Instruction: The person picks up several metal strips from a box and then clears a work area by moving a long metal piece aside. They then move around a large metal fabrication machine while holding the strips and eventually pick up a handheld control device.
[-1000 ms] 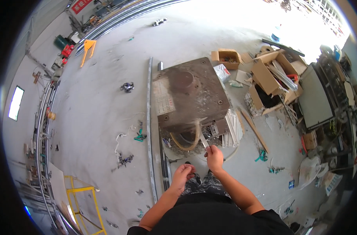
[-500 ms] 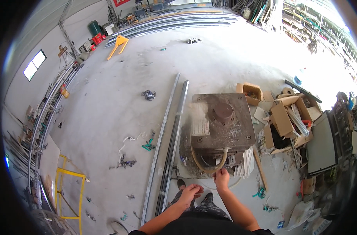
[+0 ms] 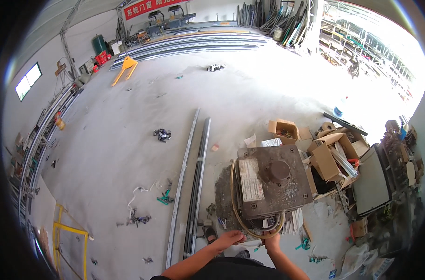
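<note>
A squat brown metal machine [image 3: 268, 210] stands before me, with a round cap [image 3: 278, 171] and a pale worn label [image 3: 251, 179] on its flat top. A yellowish hose [image 3: 234, 200] runs down its left side and loops across the front. My right hand [image 3: 271, 241] is closed at the front, just under the hose loop, its fingertips partly hidden. Just left of it, my left hand [image 3: 232, 238] is closed, thumb and fingers pressed together. Whatever either hand holds is too small or hidden to make out.
Long metal profiles [image 3: 197, 186] lie on the floor left of the machine. To the right are open cardboard boxes [image 3: 325, 161] of scraps and a leaning panel [image 3: 372, 182]. A yellow frame [image 3: 72, 227] stands at lower left; a yellow pallet jack [image 3: 125, 70] is farther off.
The view has tilted up, so the machine sits lower and farther right in it. My left hand has moved forward, closer to the machine's front; my right hand stays under the hose.
</note>
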The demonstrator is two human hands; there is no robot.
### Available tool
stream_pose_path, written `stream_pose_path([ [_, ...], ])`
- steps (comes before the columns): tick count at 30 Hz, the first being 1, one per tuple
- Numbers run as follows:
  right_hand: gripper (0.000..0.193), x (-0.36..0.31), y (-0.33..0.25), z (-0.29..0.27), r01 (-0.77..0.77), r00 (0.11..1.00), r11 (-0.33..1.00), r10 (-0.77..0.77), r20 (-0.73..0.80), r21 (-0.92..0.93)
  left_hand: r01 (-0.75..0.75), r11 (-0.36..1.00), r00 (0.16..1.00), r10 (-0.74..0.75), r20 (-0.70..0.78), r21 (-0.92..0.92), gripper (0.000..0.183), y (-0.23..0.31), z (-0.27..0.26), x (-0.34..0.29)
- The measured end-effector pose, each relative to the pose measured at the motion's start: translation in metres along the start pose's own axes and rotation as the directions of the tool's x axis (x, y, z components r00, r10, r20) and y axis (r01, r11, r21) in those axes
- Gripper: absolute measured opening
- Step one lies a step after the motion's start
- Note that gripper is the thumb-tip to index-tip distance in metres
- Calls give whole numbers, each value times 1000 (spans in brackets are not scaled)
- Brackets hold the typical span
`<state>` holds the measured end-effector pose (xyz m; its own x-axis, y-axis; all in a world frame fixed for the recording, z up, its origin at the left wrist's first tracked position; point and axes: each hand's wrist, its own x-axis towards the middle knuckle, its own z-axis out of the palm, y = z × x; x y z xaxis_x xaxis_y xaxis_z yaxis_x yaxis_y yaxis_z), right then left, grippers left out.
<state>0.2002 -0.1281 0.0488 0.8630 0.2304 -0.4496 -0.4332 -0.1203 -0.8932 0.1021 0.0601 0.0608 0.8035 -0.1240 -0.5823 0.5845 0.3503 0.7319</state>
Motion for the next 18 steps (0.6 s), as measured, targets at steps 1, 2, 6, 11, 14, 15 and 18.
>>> stream_pose_path([
  [1,11,0,2,0,2,1000,1000,-2,-13,3,-18,1000,999,17,47,19,26,3,-6,4],
  [2,11,1,5,-1,9,1000,1000,-8,-20,5,-21,999,998,20,54,25,26,6,-9,7],
  [6,10,1,11,-3,-3,998,1000,4,-61,20,13,995,998,-19,63,99,30,32,0,5],
  [11,13,-6,-4,4,72,990,980,-94,-108,-187,-6,969,995,-19,99,246,29,25,17,13],
  [14,17,-5,-10,2,29,998,996,-34,-60,-83,-73,948,989,29,147,308,28,21,37,16],
  [15,16,-2,-8,1,26,999,995,-30,-42,-95,-71,949,990,30,138,308,28,13,45,17],
  [18,20,23,21,-13,66,998,982,-67,-4,-179,-24,977,997,6,82,212,24,-19,70,19],
])
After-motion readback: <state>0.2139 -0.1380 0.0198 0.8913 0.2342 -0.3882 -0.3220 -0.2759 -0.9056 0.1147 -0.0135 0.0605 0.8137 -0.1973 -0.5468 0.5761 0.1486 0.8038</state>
